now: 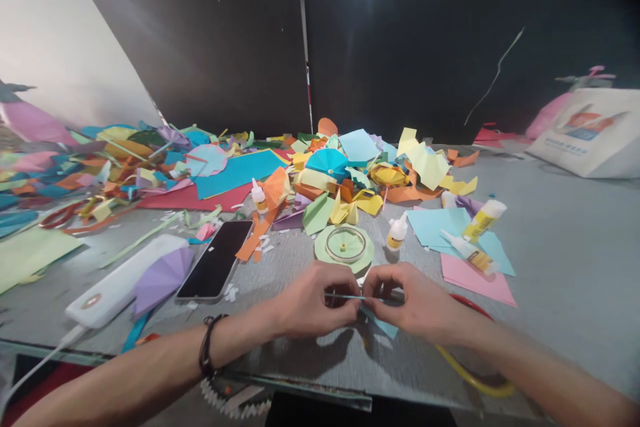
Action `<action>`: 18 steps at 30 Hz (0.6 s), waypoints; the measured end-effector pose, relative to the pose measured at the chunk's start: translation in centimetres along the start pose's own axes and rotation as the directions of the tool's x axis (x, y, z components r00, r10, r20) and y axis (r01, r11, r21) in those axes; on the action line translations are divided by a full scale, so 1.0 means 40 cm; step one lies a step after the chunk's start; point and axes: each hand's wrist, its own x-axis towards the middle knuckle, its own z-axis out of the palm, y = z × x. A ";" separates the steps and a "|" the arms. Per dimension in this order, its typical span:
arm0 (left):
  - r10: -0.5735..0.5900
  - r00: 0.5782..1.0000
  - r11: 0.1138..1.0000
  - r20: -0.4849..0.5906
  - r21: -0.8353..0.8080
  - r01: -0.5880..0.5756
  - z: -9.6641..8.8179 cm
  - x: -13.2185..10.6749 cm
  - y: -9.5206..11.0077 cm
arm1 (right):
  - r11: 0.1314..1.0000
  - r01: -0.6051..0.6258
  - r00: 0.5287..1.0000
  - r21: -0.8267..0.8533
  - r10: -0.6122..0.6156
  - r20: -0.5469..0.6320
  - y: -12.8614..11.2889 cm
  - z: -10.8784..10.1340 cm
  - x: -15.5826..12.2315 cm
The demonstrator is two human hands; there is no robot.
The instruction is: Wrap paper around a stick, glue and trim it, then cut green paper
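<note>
My left hand [323, 300] and my right hand [410, 300] meet over the front of the table, thumbs and fingertips pinched together. Between them they hold a thin light blue paper strip [345, 296], seen nearly edge-on. Under my right fingertips shows a light blue paper piece [384, 325]; whether it joins the strip I cannot tell. Just beyond my hands lies a pale green pleated paper disc [323, 250], with a clear ring [327, 245] on it around a small yellow centre. A small glue bottle [397, 235] stands upright beyond my right hand.
A phone [215, 260], a white power bank [125, 280] and a purple paper fan [163, 277] lie left. Coloured paper scraps [340, 177] pile up behind. A glue stick [484, 220] and pink paper [475, 278] lie right. Red-handled scissors [63, 215] rest far left; a white bag [590, 133] stands far right.
</note>
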 end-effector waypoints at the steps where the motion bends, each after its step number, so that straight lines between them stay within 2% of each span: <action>1: 0.005 1.000 1.000 0.006 0.000 -0.005 0.000 0.000 0.000 | 1.000 -0.002 1.000 0.001 0.002 -0.002 0.002 0.001 0.000; 12: 0.012 0.997 0.999 -0.076 0.051 -0.008 -0.004 -0.001 0.007 | 0.999 -0.029 1.000 0.019 0.029 0.004 -0.005 -0.004 0.003; 18: 0.014 0.999 1.000 -0.050 0.028 -0.012 0.003 -0.001 -0.007 | 0.999 -0.032 0.999 0.015 0.032 -0.010 -0.006 0.000 -0.001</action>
